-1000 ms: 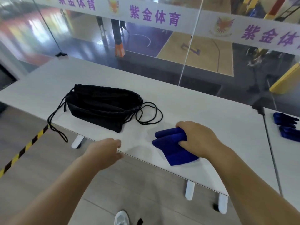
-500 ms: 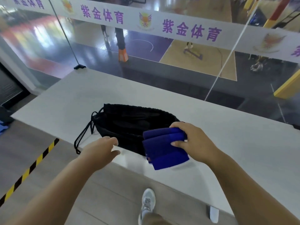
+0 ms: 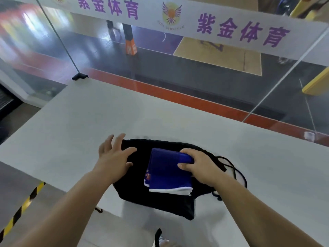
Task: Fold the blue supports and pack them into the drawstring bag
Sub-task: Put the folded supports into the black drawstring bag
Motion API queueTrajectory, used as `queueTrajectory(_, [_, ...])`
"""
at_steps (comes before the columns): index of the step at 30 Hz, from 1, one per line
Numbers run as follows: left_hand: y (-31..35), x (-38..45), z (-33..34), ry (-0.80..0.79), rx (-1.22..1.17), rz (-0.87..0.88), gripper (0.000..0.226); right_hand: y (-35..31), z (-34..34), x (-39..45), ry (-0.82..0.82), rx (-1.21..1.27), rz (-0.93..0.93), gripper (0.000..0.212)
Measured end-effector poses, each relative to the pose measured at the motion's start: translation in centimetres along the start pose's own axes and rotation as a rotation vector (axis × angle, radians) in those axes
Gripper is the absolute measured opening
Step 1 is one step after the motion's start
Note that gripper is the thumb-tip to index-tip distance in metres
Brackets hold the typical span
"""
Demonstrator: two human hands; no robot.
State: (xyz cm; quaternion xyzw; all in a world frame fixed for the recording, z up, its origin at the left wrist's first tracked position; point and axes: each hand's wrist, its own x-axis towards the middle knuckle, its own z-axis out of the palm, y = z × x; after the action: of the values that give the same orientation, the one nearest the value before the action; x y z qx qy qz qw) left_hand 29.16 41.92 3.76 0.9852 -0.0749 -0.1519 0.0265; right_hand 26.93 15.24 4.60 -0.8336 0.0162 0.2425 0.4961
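Two bare forearms of yours reach in from the bottom edge, and between them, lowest in view, a dark strap (image 3: 158, 237) hangs below the table edge beside a blurred bit of a pale shoe (image 3: 163, 241). A yellow-and-black hazard stripe (image 3: 19, 210) runs across the grey floor at lower left.

Your right hand (image 3: 199, 166) pinches the folded blue fabric supports (image 3: 167, 171), thumb on the near face and fingers curled over the far edge; the bundle has a white hem along its near side and some reddish print at its left corner. It sits directly over the black drawstring bag (image 3: 154, 198), which lies flat on the pale grey tabletop (image 3: 80, 125) with its near corner overhanging the table edge. Whether the supports touch the bag or hang just above it, you cannot tell from this angle.

Your left hand (image 3: 114, 155) is spread, fingers straight and apart, at the bag's far left corner; it holds nothing, and contact with the fabric is unclear. The bag's black cord (image 3: 238, 172) loops out on the table to the right of your right hand.

Beyond the table stands a glass partition (image 3: 178, 72) carrying a white banner with purple characters and a winged emblem (image 3: 171, 14). Through the glass you see a sports court floor in purple, tan and red.
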Motion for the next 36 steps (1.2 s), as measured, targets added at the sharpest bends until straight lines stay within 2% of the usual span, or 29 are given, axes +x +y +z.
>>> queueTrajectory(4, [-0.6,2.2,0.3,-0.184,0.014,0.004,0.075,0.9,1.9,2.4,0.111,-0.010,0.140,0.008])
queueTrajectory(8, [-1.0,3.2,0.4,-0.241,0.038,0.054,0.089,1.0,3.4,3.2,0.266,-0.171,0.216,0.023])
queueTrajectory(11, [-1.2,3.7,0.5,-0.238,-0.001,0.094,0.089,0.7,4.5,3.1,0.268,-0.428,0.247,0.042])
queueTrajectory(13, [-1.3,4.1,0.4,-0.239,-0.018,0.145,0.088,0.3,5.1,3.1,0.278,-0.691,0.266,0.046])
queueTrajectory(15, [-1.5,4.5,0.3,-0.242,-0.022,0.193,0.087,0.1,5.4,3.2,0.357,-0.935,0.178,0.049])
queueTrajectory(18, [-1.9,4.9,0.1,-0.233,-0.005,0.260,0.080,0.3,6.1,3.3,0.355,-1.109,0.106,0.055])
queueTrajectory(24, [-2.2,5.3,-0.6,-0.159,0.048,0.368,0.060,-0.1,6.3,3.3,0.241,-1.188,0.138,0.054])
queueTrajectory(28, [-1.8,5.6,-1.9,-0.078,0.076,0.444,0.054,-1.6,4.9,2.2,0.176,-1.147,0.145,0.033])
queueTrajectory(36, [3.0,4.7,-4.8,-0.069,0.103,0.566,0.037,-3.0,0.4,-3.6,0.166,-0.984,0.276,0.040])
